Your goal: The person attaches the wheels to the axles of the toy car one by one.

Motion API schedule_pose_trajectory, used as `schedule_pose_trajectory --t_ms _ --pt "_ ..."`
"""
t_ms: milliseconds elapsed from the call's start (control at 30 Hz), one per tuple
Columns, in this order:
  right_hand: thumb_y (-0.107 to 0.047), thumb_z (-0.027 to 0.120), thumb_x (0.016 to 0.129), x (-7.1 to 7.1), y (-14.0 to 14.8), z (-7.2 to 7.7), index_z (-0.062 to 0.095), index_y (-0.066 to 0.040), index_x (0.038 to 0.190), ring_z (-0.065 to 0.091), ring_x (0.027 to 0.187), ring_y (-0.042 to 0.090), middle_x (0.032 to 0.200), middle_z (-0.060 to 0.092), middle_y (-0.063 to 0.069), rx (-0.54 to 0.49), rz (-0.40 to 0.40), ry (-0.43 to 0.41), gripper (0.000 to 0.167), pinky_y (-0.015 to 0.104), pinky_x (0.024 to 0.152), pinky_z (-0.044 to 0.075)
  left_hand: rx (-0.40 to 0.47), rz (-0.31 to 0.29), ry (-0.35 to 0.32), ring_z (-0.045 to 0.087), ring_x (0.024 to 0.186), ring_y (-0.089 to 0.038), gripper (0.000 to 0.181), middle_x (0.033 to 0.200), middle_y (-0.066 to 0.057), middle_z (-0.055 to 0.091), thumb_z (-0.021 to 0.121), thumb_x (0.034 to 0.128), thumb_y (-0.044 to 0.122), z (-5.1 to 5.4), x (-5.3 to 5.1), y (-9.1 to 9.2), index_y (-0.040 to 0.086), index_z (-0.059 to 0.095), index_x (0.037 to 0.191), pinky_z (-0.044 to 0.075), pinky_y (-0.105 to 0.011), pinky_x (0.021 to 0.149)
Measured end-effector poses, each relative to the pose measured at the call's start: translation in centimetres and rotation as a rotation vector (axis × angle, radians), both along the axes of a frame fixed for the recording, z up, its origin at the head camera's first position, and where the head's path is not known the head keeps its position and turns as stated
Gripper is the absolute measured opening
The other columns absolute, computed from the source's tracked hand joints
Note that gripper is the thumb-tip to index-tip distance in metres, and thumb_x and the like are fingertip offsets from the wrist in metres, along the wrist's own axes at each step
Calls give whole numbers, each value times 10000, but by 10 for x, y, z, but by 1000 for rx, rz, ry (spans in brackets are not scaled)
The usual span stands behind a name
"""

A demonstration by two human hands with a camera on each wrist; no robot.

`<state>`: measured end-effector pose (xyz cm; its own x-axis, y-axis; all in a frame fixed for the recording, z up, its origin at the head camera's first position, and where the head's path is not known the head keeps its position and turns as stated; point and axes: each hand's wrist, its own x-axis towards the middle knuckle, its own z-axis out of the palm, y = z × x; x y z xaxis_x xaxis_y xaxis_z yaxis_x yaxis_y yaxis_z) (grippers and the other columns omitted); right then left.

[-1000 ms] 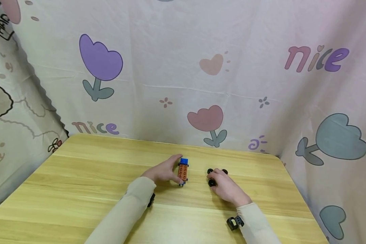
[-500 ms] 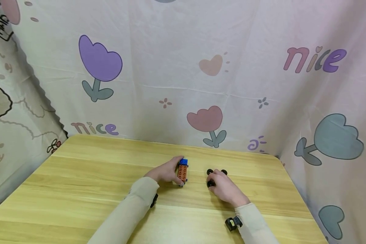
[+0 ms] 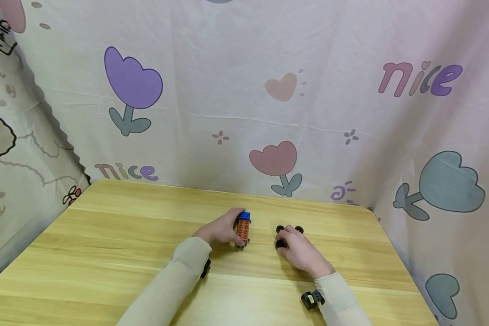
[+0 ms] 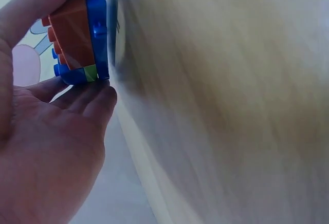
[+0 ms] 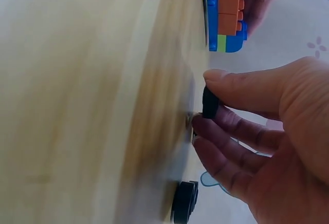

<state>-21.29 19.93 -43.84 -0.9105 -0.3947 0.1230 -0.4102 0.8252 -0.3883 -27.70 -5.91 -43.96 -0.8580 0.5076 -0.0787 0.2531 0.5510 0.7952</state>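
Observation:
A toy car of building blocks [image 3: 243,231], orange studded blocks on a blue base with a blue block at the far end, stands mid-table. My left hand [image 3: 221,229] grips it end to end, fingers at the far end and thumb at the near one. In the left wrist view, the car's blue base [image 4: 100,29] is close to the tabletop. To the right, my right hand [image 3: 300,251] pinches a small black wheel [image 5: 209,102] between thumb and fingers, just above the wood. The palm side of the left hand [image 4: 51,142] faces the left wrist camera.
Two more black wheels lie beyond the right hand, a left one [image 3: 280,228] and a right one [image 3: 299,229]. The wooden table [image 3: 106,253] ends at a printed cloth backdrop [image 3: 212,81]. Each sleeve carries a black wrist camera [image 3: 309,299].
My left hand has shifted slightly right and settled closer around the block car. The right hand keeps its pinch on the wheel and has barely moved.

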Motion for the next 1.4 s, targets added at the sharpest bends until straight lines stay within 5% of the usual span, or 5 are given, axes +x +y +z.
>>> schedule_pose_trajectory --t_ms 500,800,1100,1400 --pt "-65 740 867 3 -2 7 682 -45 1092 558 891 138 996 545 -34 -59 -4 3 233 377 820 510 50 11 9 454 1212 -313 1144 1468 -188 283 865 701 78 10 14 4 28 109 1558 386 -481 1041" --pt "-89 736 879 7 -3 14 673 -75 1095 570 880 137 995 559 -41 -118 25 -5 226 349 778 515 82 -15 27 481 1117 -287 1082 1407 -168 336 862 676 79 12 24 2 25 200 1530 452 -456 958" --pt "-95 726 895 13 -6 21 653 -76 1134 575 865 118 991 578 -54 -125 21 9 251 317 744 521 344 -37 -174 497 1237 -373 1105 1442 -263 363 777 729 -94 5 30 -2 110 77 1559 462 -447 973" --pt "-74 726 893 18 -15 29 635 -37 1151 577 845 96 1002 577 -35 -165 4 22 276 314 728 541 480 -50 -219 606 1106 -354 1109 1283 -279 538 730 753 -153 2 34 -3 206 60 1561 502 -442 914"
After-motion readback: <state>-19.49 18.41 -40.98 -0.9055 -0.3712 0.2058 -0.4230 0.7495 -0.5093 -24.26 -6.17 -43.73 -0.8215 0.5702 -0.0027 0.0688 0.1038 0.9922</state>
